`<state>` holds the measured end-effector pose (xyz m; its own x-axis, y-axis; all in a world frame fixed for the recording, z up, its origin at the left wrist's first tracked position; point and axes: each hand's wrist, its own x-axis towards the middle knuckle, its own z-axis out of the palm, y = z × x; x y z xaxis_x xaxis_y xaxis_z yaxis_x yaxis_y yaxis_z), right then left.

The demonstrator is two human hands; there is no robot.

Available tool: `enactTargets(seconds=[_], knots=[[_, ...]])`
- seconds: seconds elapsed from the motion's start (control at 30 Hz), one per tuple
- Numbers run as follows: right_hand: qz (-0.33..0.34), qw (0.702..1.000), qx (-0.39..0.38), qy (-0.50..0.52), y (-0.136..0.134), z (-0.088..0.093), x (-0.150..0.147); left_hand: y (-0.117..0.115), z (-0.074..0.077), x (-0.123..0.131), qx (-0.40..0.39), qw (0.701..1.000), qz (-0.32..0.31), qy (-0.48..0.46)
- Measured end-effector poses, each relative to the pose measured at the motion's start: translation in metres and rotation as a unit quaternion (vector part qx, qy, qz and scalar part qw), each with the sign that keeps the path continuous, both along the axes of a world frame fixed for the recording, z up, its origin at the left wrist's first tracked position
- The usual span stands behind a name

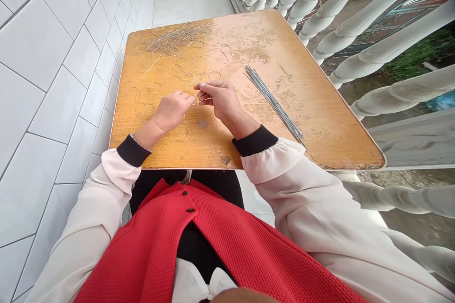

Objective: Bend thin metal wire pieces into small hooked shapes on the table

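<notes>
Over the middle of the wooden table (227, 151), my left hand (175, 108) and my right hand (221, 98) are close together, fingertips nearly meeting. Both are closed in a pinch on a thin curved wire (195, 100), of which only a small part shows between the fingers. Around and beyond my hands lie thin bent wire pieces (154, 86), several of them curled into loops. A tangled pile of wires (177, 38) rests at the far left of the table. To the right of my right hand, a bundle of straight grey wires (273, 102) lies slantwise.
A white tiled wall (53, 71) runs along the left side. White balusters (341, 33) line the right, close to the table's edge. The tabletop is worn, with a chipped patch (202, 123) in front of my hands.
</notes>
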<state>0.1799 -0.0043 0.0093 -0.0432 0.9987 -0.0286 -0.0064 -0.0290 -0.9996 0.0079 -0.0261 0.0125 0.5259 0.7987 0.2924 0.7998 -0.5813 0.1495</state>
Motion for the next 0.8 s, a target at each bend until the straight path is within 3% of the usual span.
enactTargets(seconds=[0.13, 0.47, 0.67, 0.8], knots=[[-0.007, 1.0, 0.009, 0.014, 0.002, -0.003, 0.001, 0.002, -0.001, -0.003, -0.017, 0.999, -0.001, -0.038], [0.018, 0.999, -0.009, 0.041, -0.001, 0.0, -0.003, 0.008, -0.014, -0.006, -0.026, 0.982, 0.088, -0.164], [0.003, 0.998, -0.017, 0.058, -0.001, -0.001, -0.002, 0.003, -0.008, -0.003, -0.042, 0.986, 0.111, -0.118], [0.01, 0.999, -0.018, 0.041, -0.003, -0.002, -0.005, -0.001, -0.005, 0.0, -0.021, 0.99, 0.092, -0.107]])
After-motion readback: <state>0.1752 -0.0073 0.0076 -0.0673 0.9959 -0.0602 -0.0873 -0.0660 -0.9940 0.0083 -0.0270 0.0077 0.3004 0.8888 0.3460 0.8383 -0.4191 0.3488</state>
